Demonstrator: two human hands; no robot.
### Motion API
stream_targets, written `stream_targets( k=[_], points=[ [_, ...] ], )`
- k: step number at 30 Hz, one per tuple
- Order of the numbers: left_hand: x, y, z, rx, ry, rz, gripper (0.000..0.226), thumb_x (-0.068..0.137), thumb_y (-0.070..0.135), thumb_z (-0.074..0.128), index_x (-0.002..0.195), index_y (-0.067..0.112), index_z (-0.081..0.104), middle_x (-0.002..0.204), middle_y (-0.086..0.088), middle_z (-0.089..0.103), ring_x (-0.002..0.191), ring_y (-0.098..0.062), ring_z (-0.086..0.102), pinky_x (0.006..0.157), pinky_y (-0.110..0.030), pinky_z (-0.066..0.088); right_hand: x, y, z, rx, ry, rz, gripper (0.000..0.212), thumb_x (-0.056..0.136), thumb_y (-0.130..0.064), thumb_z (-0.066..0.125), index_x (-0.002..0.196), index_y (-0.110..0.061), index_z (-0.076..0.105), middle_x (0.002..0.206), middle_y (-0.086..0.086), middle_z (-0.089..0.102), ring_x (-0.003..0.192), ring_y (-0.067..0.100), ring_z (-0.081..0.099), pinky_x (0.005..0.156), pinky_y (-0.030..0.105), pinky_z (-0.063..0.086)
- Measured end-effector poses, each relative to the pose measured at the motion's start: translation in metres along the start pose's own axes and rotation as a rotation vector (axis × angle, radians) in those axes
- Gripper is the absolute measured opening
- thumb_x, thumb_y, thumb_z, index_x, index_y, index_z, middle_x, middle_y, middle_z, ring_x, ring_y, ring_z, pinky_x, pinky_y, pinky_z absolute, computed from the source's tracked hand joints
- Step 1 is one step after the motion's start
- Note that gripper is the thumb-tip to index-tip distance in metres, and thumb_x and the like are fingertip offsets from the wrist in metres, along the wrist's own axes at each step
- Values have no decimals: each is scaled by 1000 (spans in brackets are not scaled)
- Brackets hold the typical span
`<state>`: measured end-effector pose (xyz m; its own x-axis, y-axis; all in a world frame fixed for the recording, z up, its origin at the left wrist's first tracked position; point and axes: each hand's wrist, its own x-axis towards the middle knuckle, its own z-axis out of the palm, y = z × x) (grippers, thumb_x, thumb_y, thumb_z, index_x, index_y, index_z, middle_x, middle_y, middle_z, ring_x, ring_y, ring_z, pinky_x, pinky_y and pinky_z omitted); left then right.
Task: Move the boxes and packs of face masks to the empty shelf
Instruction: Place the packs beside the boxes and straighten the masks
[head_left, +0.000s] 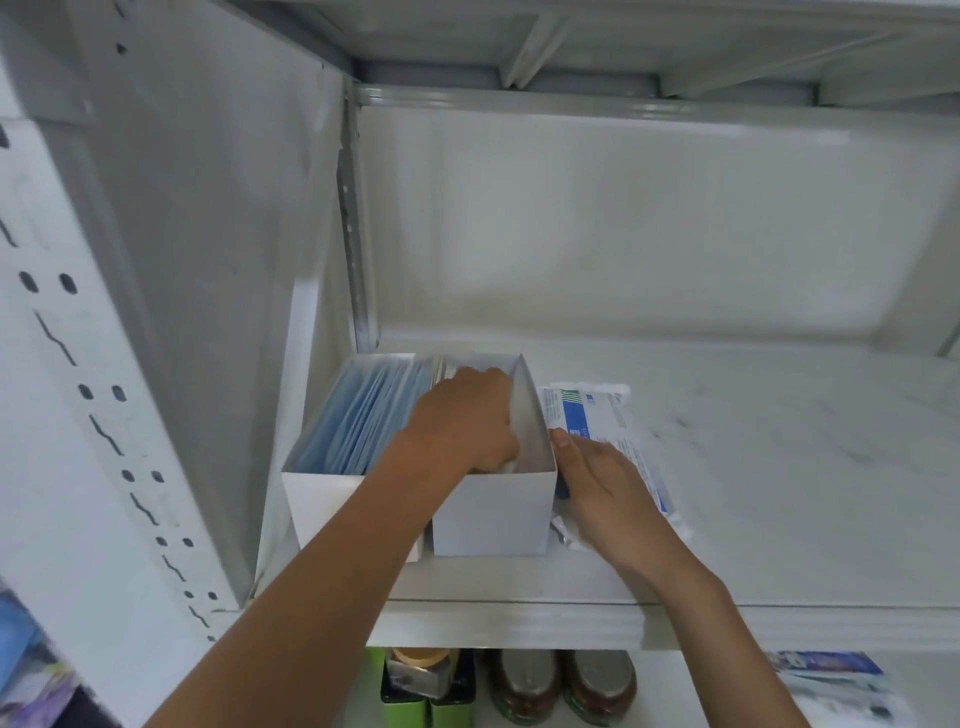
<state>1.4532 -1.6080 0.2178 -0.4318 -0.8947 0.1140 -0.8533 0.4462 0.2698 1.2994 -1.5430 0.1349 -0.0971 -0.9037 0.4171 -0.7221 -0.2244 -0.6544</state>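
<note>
Two open white boxes stand side by side at the left end of the white shelf (753, 467). The left box (322, 493) is full of upright blue face masks (363, 415). My left hand (467, 421) reaches down inside the right box (493, 514), fingers curled on its contents, which are mostly hidden. Just right of that box lies a flat white and blue pack of masks (587, 415). My right hand (608, 488) lies flat on the pack, thumb against the box's right wall.
White metal walls enclose the shelf at the left and back, with another shelf overhead. The lower shelf holds green boxes (426, 696), brown jars (566, 686) and blue and white packs (841, 686).
</note>
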Motion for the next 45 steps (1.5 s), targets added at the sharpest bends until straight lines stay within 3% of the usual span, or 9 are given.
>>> stream_targets(
  k=[6, 10, 14, 19, 25, 29, 33, 41, 45],
  points=[
    [-7, -16, -16, -319, 121, 40, 20, 84, 28, 74, 97, 28, 60, 93, 11, 51, 87, -12, 51, 64, -21, 35, 2, 4, 1, -14, -12, 5, 64, 107, -45, 24, 72, 1, 50, 70, 11, 60, 73, 21, 57, 79, 36, 46],
    [-17, -13, -8, -137, -63, 209, 35, 101, 47, 50, 134, 33, 52, 123, 7, 58, 101, -12, 58, 81, -27, 48, 1, 8, 2, 20, -16, 29, 63, 107, -49, 23, 72, -7, 54, 70, 6, 62, 74, 17, 58, 78, 32, 46],
    [-25, -17, -7, 114, 348, 311, 42, 105, 44, 35, 144, 34, 47, 144, 2, 52, 124, -22, 54, 98, -45, 50, 4, 14, 5, 11, -17, 33, 66, 106, -51, 24, 69, -4, 53, 67, 4, 60, 71, 12, 56, 71, 25, 41],
    [-20, -22, -2, 93, -96, 196, 33, 106, 37, 36, 118, 24, 64, 126, -3, 67, 109, -23, 62, 94, -41, 50, 5, 16, 7, 43, 8, 14, 66, 103, -57, 24, 65, -10, 51, 63, 2, 58, 69, 10, 55, 66, 14, 37],
    [-16, -14, 3, -19, 221, 290, 44, 104, 41, 45, 147, 32, 45, 151, 4, 48, 133, -21, 49, 108, -43, 42, 4, 17, 8, 68, -7, 37, 62, 96, -65, 18, 64, -25, 53, 66, -5, 60, 74, 5, 56, 67, 14, 34],
    [-15, -12, 6, -45, -39, 248, 34, 105, 40, 40, 133, 28, 56, 136, 2, 62, 117, -24, 61, 97, -44, 53, 3, 18, 9, 87, -7, 47, 50, 98, -62, 21, 63, -42, 51, 73, -11, 64, 79, 9, 59, 76, 26, 40],
    [-14, -24, 3, 48, -42, 133, 37, 104, 41, 41, 132, 26, 59, 131, -1, 66, 113, -22, 62, 97, -42, 52, 2, 17, 8, 40, -54, 60, 41, 99, -63, 18, 69, -49, 43, 91, -2, 65, 99, 27, 59, 98, 50, 44],
    [4, -2, 7, 191, -105, 137, 50, 99, 60, 31, 129, 31, 59, 125, -4, 54, 101, -22, 54, 85, -40, 42, -1, 17, 9, 92, -41, 92, 35, 97, -64, 19, 75, -52, 44, 96, -11, 59, 109, 29, 60, 105, 52, 42],
    [14, 0, 15, 112, -171, 12, 66, 85, 70, 26, 120, 22, 57, 138, -7, 49, 123, -28, 46, 107, -52, 28, 0, 14, 10, 101, -17, 102, 37, 95, -63, 17, 79, -50, 48, 95, -13, 65, 101, 16, 61, 102, 44, 44]
  ],
)
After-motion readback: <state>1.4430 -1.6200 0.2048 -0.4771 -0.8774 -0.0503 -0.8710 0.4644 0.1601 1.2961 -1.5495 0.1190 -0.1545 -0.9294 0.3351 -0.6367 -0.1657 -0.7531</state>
